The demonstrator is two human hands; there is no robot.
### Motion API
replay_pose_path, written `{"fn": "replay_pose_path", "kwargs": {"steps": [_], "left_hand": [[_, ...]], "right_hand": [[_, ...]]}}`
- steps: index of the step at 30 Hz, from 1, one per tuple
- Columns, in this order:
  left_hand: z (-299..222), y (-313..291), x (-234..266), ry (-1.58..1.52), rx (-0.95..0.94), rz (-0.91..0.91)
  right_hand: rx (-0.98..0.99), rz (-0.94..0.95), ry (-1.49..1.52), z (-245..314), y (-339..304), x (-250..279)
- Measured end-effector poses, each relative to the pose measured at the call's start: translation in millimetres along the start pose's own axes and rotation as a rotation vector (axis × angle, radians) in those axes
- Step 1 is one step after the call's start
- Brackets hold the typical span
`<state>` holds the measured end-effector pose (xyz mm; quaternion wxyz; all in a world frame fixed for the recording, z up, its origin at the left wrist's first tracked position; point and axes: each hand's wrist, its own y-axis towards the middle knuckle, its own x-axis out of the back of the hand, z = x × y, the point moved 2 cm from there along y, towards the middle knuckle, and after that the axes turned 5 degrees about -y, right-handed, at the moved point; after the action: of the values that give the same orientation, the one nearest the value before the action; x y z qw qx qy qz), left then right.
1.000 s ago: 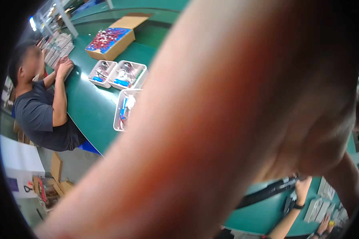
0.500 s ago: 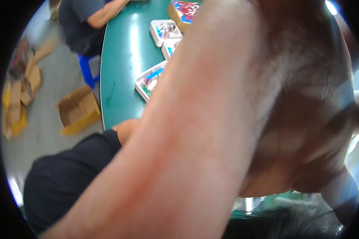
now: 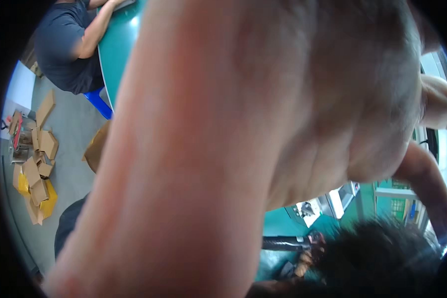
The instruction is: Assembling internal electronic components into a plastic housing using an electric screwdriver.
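Observation:
A bare hand (image 3: pixel 342 104), very near and blurred, covers the middle and right of the view. A broad, smeared stretch of skin (image 3: pixel 184 164) runs beside it from the lower left to the top. Whether this is my left or my right hand I cannot tell. Its fingertips are hidden, and so is anything it may hold. At the right edge are part of another arm or hand (image 3: pixel 434 102) and, below it, a bent arm (image 3: pixel 427 174); whose they are is unclear. Dark hair (image 3: pixel 382 253) shows low on the right.
A person (image 3: pixel 64 47) in a dark shirt sits on a blue stool (image 3: pixel 98 103) at a green table (image 3: pixel 116 54). Flattened cardboard (image 3: pixel 39 184) lies on the grey floor (image 3: pixel 74 129). Below the hand are a dark cylindrical thing (image 3: pixel 285 243) and a grey machine (image 3: pixel 333 203); a shelf (image 3: pixel 397 193) stands at right.
The view has swung. The white trays and the box on the table are now hidden behind the hand. The machine, shelf and more hair have come into sight at lower right.

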<state>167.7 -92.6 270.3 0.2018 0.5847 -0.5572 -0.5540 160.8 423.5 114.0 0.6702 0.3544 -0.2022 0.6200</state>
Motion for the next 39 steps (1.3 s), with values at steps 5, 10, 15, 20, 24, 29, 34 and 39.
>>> {"fn": "replay_pose_path", "kwargs": {"steps": [5,10,15,20,24,29,34,39], "left_hand": [[-18,-19,17,0.251,0.052,0.026],[-76,-29,0,0.514,0.113,0.016],[-69,-17,-2,0.612,0.150,0.025],[-135,-70,-9,0.818,0.271,-0.100],[-108,-70,3,0.788,0.312,-0.077],[-101,-89,89,0.763,-0.119,0.599],[-126,-82,-17,0.741,0.341,-0.292],[-80,-85,-28,0.777,0.322,-0.306]], "right_hand": [[-0.034,0.011,0.071,-39,5,-55],[0.008,-0.002,0.275,-67,18,-49],[0.006,-0.075,0.154,-8,27,-42],[0.076,-0.017,0.048,-4,5,-42],[-0.008,0.109,0.094,-17,-21,6],[-0.041,0.515,0.335,44,-52,-16],[0.138,0.669,0.304,47,-40,-39],[-0.101,0.590,0.232,39,-35,-65]]}}
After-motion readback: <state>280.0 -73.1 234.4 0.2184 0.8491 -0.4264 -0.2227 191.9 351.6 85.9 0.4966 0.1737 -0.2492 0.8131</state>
